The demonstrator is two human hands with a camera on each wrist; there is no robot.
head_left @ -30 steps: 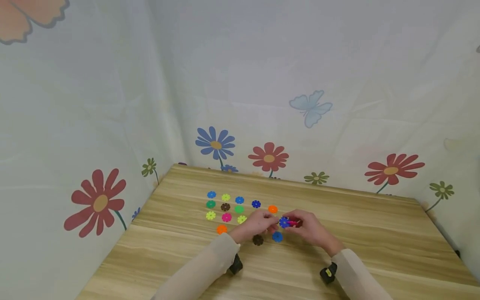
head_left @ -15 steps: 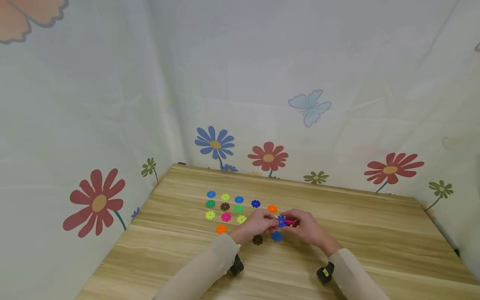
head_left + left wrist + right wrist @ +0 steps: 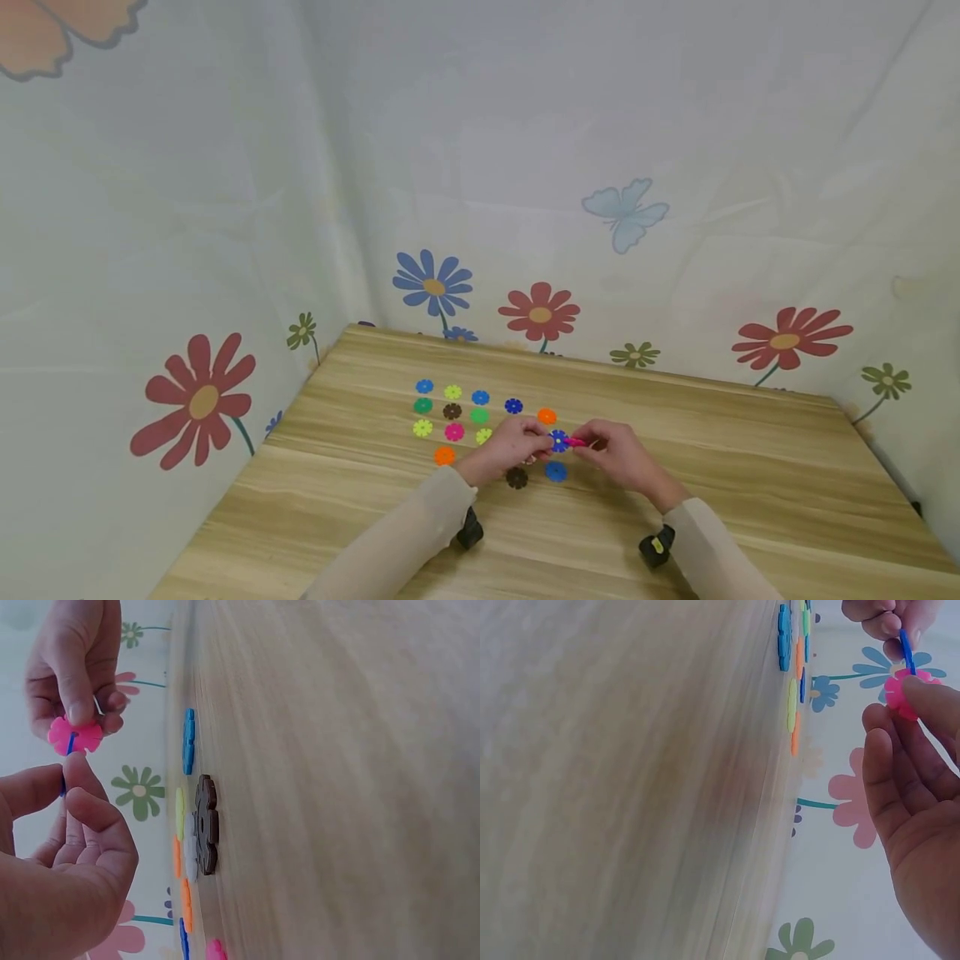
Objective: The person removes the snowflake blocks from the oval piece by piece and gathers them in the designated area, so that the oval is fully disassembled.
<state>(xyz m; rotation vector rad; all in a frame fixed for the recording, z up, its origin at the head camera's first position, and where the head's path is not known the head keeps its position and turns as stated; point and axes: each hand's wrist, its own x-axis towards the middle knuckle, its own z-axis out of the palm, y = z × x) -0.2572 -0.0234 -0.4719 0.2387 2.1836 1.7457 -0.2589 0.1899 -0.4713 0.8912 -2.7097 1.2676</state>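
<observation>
My left hand [image 3: 510, 447] pinches the edge of a dark blue flower-shaped plastic disc [image 3: 558, 442] between thumb and fingers. From the right, my right hand [image 3: 621, 457] pinches a pink flower disc [image 3: 75, 736] between thumb and forefinger. The two discs meet edge to edge at an angle, the blue one reaching into the pink one's slot in the left wrist view. Both are held up above the table. Below the hands lie a lighter blue disc [image 3: 556, 472] and a brown disc [image 3: 206, 825]. My left hand hides part of the discs behind it.
Several more flower discs lie flat in loose rows on the wooden table [image 3: 712, 467], among them an orange one [image 3: 547, 416], a dark blue one [image 3: 513, 406] and a pink one [image 3: 454, 432]. A flower-printed cloth [image 3: 480, 167] hangs behind the table.
My left fingers have come onto the blue disc's edge, and that disc has shifted slightly left. My right fingers now sit farther right, on the pink disc, leaving more of both discs showing.
</observation>
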